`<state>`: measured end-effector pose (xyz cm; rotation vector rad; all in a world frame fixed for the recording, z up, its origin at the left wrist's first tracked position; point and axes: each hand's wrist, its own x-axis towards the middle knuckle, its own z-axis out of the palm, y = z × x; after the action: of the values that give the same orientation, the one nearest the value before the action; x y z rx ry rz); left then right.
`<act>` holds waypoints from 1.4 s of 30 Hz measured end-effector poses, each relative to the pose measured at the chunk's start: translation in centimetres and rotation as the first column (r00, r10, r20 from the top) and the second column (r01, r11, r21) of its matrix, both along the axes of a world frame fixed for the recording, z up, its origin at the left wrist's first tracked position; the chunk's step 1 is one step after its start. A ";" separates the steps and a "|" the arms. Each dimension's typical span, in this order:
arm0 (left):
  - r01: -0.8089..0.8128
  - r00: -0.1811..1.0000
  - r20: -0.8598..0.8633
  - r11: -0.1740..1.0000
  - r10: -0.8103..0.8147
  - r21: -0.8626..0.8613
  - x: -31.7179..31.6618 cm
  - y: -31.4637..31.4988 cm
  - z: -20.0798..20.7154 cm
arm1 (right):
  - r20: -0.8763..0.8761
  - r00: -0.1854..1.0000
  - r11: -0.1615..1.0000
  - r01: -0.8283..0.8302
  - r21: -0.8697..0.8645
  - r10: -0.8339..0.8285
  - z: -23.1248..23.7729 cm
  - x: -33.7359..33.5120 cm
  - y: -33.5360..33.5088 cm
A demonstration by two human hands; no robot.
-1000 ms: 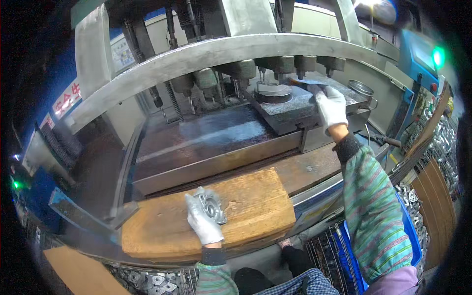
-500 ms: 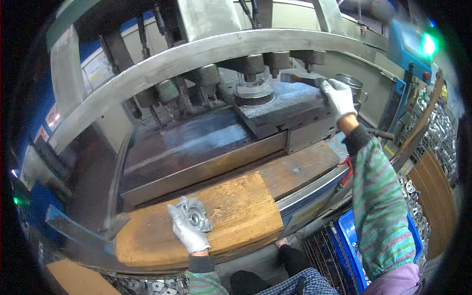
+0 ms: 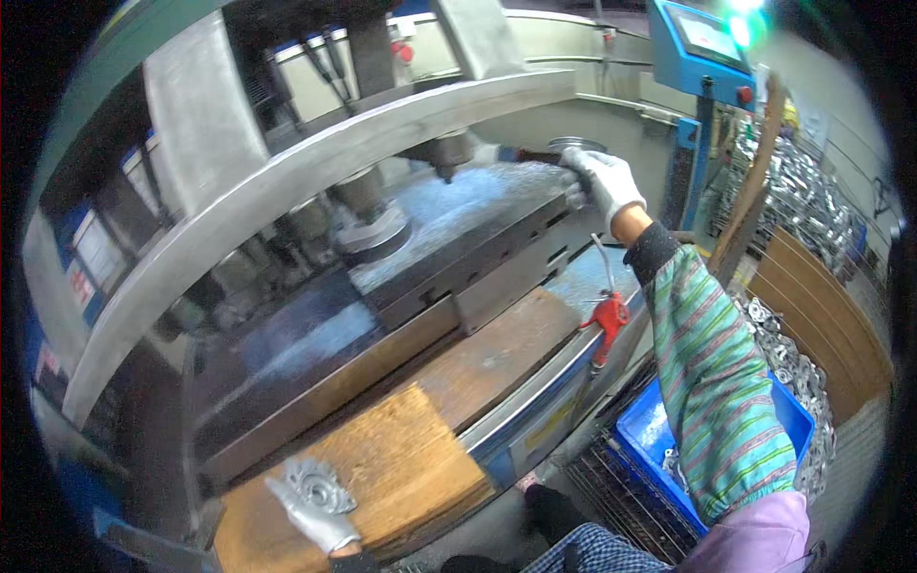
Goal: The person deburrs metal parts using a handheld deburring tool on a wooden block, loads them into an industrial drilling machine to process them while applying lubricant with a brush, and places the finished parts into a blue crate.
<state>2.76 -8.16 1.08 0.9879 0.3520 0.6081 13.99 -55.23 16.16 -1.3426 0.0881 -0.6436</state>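
Wearing a white glove, my left hand (image 3: 310, 516) is closed on the near left edge of a grey metal casting (image 3: 325, 487) with a round raised ring. The casting lies on a thick wooden block (image 3: 406, 458). My right hand (image 3: 611, 181), also gloved, grips what looks like a flat brush (image 3: 535, 156) with a dark handle, over the right end of the press bed (image 3: 478, 205). The brush points left, and its blurred tip is above the bed. Further left, a round metal die (image 3: 374, 236) sits on the bed under the press head.
A curved steel frame (image 3: 315, 143) spans above the bed. Behind my right hand is a metal pot (image 3: 578, 144). A red air gun (image 3: 608, 320) hangs at the bench's right edge. Lower right are a blue crate (image 3: 650, 435) and heaped castings (image 3: 788, 358). A blue control box (image 3: 702, 48) stands beyond.
The whole view has swung right, so the press sits further left and more of the right side shows. My left hand stays on the casting; my right hand still holds the brush.
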 end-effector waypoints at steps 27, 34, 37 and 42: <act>0.000 0.998 -0.063 0.995 0.006 0.096 -0.6 -0.8 0.5 | 0.103 0.694 0.685 0.720 -0.108 -0.713 -4.5 4.3 -6.8; 0.159 0.981 0.104 0.987 -0.162 0.039 -0.7 -0.2 0.3 | 0.025 0.719 0.714 0.694 -0.088 -0.695 -13.9 -7.7 3.7; 0.178 0.972 0.145 0.983 -0.184 0.051 -0.6 0.0 0.1 | -0.232 0.737 0.772 0.618 -0.146 -0.634 -19.2 -8.7 4.2; 0.131 0.987 0.094 0.991 -0.132 0.018 -0.4 0.6 -0.3 | -0.207 0.645 0.669 0.643 -0.372 -0.735 -23.2 -7.5 2.6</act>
<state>2.33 -7.57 0.73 0.9822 0.1974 0.5353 6.51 -52.63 -7.05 -1.6783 0.8822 -1.0963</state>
